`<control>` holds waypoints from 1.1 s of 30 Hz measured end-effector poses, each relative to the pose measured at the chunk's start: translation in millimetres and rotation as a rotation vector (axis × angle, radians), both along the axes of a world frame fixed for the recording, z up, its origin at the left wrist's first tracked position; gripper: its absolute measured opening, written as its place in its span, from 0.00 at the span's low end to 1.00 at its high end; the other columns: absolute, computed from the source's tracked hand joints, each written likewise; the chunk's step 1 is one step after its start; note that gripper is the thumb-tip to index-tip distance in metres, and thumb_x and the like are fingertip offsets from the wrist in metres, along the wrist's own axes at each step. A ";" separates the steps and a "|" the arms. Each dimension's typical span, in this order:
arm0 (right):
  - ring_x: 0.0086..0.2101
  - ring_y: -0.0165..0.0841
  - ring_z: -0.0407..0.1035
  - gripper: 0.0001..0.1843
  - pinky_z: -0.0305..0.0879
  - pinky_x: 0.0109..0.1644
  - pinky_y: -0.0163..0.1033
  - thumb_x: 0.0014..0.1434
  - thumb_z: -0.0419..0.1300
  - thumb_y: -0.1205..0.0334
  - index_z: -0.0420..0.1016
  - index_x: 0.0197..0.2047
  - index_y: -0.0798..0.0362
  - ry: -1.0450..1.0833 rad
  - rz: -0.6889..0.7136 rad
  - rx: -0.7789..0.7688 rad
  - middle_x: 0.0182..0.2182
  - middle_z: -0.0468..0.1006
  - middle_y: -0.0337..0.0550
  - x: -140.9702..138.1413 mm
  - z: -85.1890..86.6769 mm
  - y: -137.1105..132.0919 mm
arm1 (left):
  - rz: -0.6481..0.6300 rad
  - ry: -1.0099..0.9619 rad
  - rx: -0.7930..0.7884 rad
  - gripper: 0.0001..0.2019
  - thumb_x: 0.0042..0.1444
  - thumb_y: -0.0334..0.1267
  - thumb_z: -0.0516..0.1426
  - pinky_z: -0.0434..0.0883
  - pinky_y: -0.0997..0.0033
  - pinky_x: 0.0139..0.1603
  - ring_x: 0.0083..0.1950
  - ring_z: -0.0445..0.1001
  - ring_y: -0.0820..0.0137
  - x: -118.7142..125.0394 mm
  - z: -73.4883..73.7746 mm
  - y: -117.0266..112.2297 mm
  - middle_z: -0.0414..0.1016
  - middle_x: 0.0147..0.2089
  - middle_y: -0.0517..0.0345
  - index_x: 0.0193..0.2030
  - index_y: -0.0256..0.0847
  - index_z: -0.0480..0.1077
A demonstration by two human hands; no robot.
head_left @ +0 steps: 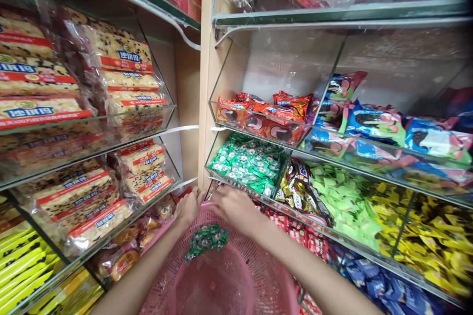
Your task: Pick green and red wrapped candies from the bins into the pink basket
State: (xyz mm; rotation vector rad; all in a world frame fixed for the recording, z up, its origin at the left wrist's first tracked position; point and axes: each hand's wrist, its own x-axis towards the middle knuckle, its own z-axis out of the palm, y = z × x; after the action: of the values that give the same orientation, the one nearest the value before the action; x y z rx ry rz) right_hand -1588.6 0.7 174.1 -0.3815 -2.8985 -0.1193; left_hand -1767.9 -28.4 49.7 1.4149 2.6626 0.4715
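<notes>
Green, shiny sweets [207, 241] clump in a basket [266, 261]; how left grip [201, 198] and right grip [219, 202] stand, I cannot tell.

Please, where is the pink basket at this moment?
In the head view, the pink basket is at the bottom centre, its far edge beside the left hand and right hand, below the shelved green packets.

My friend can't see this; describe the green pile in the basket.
Find the pale wooden post between the shelves. Below it is a pink basket holding a small pile of green packets. Unlike the larger green heap in the glass bin, it lies inside the basket.
</notes>
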 end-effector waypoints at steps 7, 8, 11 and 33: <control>0.42 0.41 0.64 0.10 0.58 0.40 0.41 0.59 0.50 0.68 0.71 0.39 0.58 0.023 -0.491 0.343 0.37 0.73 0.54 29.6 55.9 54.2 | 0.002 -0.001 0.013 0.18 0.60 0.51 0.38 0.61 0.69 0.32 0.37 0.75 0.60 0.6 1.8 -0.3 0.76 0.37 0.49 0.41 0.44 0.62; 0.42 0.42 0.64 0.10 0.58 0.40 0.42 0.58 0.50 0.68 0.71 0.40 0.59 0.009 -0.527 0.359 0.37 0.74 0.54 30.5 55.8 59.9 | 0.002 -0.006 0.014 0.18 0.60 0.51 0.38 0.62 0.68 0.32 0.38 0.75 0.60 0.7 2.1 -0.3 0.76 0.37 0.49 0.42 0.44 0.62; 0.41 0.42 0.65 0.10 0.59 0.40 0.42 0.58 0.50 0.70 0.71 0.39 0.58 -0.039 -0.557 0.358 0.36 0.75 0.53 30.1 52.3 68.9 | 0.015 -0.028 0.002 0.19 0.60 0.51 0.38 0.62 0.69 0.34 0.38 0.75 0.60 0.7 2.8 -0.1 0.76 0.37 0.48 0.42 0.44 0.62; 0.42 0.36 0.65 0.08 0.60 0.44 0.40 0.58 0.51 0.67 0.69 0.40 0.55 -0.084 0.058 -0.011 0.39 0.75 0.46 -11.4 -38.7 -5.6 | 0.025 -0.048 -0.005 0.19 0.59 0.52 0.38 0.62 0.71 0.35 0.39 0.74 0.64 4.1 3.3 -1.6 0.76 0.38 0.52 0.44 0.45 0.62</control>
State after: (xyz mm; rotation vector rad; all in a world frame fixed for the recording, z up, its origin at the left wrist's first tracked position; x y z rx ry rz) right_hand -1600.0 -4.9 135.4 -0.3017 -2.9911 -0.1127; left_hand -1763.7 -30.1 53.0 1.3534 2.6444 0.4948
